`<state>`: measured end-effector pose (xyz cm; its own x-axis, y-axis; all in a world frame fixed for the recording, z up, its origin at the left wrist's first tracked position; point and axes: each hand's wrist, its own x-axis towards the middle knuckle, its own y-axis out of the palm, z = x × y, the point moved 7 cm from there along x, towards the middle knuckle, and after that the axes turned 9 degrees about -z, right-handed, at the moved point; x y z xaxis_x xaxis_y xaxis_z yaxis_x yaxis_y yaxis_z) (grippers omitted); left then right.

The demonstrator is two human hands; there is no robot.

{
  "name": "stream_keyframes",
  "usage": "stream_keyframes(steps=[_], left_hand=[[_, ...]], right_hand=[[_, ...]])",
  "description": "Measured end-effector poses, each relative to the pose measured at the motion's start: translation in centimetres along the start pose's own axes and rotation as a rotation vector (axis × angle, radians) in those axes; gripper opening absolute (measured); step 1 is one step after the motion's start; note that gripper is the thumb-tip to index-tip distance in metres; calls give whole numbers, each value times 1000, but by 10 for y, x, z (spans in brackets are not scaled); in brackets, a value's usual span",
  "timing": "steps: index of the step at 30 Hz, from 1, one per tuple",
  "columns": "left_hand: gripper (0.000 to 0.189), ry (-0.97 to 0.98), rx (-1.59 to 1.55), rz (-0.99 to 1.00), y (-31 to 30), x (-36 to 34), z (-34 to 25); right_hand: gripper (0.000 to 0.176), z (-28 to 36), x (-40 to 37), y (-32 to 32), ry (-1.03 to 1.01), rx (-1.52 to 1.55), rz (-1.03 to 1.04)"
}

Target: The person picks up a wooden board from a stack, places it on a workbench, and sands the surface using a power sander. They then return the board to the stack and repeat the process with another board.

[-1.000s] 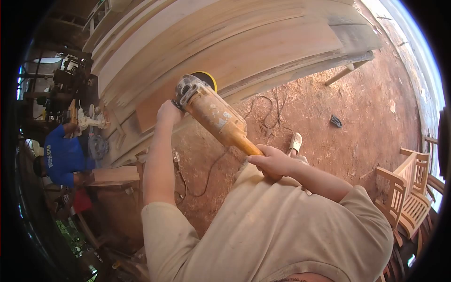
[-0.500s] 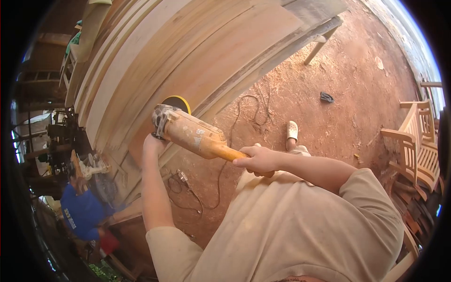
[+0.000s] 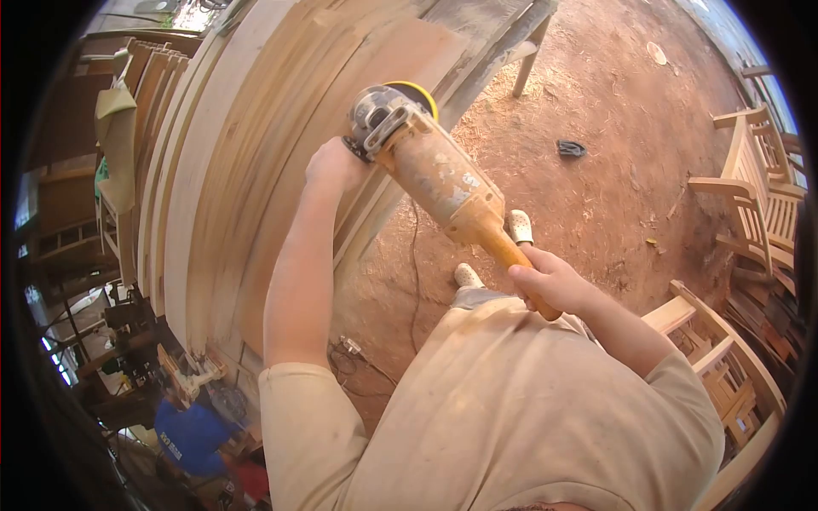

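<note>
An orange, dust-worn angle grinder [image 3: 443, 175] spans both my hands, over the near edge of the wooden boards. Its yellow-rimmed disc [image 3: 417, 92] shows partly behind the metal head; whether it touches the wood is hard to see. My left hand [image 3: 337, 167] is closed at the black side handle [image 3: 356, 149] by the head. Around the rear handle [image 3: 504, 247] wrap the fingers of my right hand [image 3: 552, 281], close to my body. Long pale boards [image 3: 294, 128] lie side by side beneath and left of the tool.
A cord [image 3: 415, 281] runs over the dirt floor [image 3: 613, 221]. A dark crumpled item [image 3: 571, 149] lies there. Wooden chairs [image 3: 750, 179] stand at right, with another wooden frame [image 3: 716, 358] nearer. A person in a blue shirt [image 3: 192, 434] is at lower left.
Still held in both hands, the grinder has moved up and right along the boards, my left arm reaching further forward. The view has turned, and the wooden frame at lower right shows more.
</note>
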<state>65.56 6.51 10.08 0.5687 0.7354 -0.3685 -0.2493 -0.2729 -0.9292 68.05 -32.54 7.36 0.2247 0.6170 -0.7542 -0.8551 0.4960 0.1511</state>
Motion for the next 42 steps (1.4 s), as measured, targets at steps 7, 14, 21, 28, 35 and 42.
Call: stream_keyframes(steps=[7,14,21,28,35,42], left_hand=[[39,181,100,-5,-29,77,-129],[44,320,199,-67,-32,152,-187],[29,392,222,-100,-28,131,-153],[29,154,64,-72,-5,42,-19],[49,-139,-35,4,37,-69,127],[39,-328,-62,42,108,-172,274]], right_hand=[[36,40,-6,-65,-157,207,-140],[41,55,15,-92,-192,263,-205],[44,44,16,-60,-111,253,-135],[42,10,10,7,-40,97,37],[46,-19,6,78,5,-180,175],[58,-36,14,159,-21,-440,350]])
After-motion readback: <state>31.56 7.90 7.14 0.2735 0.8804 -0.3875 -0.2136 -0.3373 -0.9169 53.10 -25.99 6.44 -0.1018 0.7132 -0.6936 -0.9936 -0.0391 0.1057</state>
